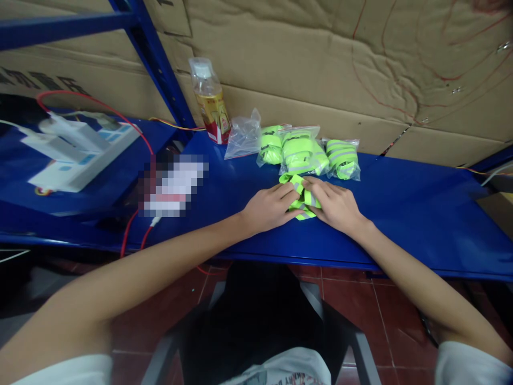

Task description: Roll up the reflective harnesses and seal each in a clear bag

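Note:
A neon yellow-green reflective strap (297, 183) with grey stripes lies bunched on the blue tabletop, between my two hands. From the left side, my left hand (270, 207) grips it with bent fingers. My right hand (334, 204) holds the opposite side, its fingers curled over the folds. Parts of the strap are hidden under my fingers. Just behind it sit several rolled straps of the same kind in clear plastic bags (300, 149), with one bagged roll (342, 158) at the right end of the group.
An empty clear bag (243, 135) lies beside a plastic-wrapped drink bottle (212, 104). On the left are a blurred-out device (176, 184) with a red cable and a white power strip (86, 158). Cardboard (300, 69) stands behind the blue table (420, 214).

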`<state>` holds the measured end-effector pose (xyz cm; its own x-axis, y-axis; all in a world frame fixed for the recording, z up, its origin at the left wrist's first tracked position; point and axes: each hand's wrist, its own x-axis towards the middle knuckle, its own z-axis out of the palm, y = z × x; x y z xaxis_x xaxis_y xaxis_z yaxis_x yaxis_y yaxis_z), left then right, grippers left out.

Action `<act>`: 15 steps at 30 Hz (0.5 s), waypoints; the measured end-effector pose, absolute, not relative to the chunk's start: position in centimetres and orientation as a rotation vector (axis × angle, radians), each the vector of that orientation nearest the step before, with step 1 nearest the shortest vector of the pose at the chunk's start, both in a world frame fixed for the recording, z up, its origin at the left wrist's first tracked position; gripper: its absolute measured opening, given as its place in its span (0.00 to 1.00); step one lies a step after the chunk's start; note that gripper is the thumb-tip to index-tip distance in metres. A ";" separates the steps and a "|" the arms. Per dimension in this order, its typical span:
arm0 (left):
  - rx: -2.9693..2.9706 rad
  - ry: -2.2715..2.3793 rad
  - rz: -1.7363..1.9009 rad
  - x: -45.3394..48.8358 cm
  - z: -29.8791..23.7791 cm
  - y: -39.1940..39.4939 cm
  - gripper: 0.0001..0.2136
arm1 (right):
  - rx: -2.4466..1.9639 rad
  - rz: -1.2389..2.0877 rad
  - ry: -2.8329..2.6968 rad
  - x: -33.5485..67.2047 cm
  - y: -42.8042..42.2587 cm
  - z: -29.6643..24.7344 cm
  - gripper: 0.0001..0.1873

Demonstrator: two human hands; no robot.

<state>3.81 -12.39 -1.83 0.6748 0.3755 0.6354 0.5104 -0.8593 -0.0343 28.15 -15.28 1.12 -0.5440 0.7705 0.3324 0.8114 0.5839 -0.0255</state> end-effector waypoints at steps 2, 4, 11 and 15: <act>-2.690 -0.719 -0.934 3.7 -2.0 -12.3 0.18 | -1.251 -0.136 -2.539 28.3 -15.7 1.6 0.25; -2.676 -0.704 -0.914 3.6 -2.0 -12.2 0.19 | -1.176 -0.050 -2.546 28.7 -15.9 2.1 0.29; -2.637 -0.638 -0.734 3.5 -1.7 -12.0 0.16 | -1.097 0.472 -2.299 29.8 -14.9 3.0 0.17; -2.696 -0.587 -0.685 3.2 -1.5 -11.6 0.14 | -1.152 0.666 -2.128 29.7 -14.2 2.2 0.30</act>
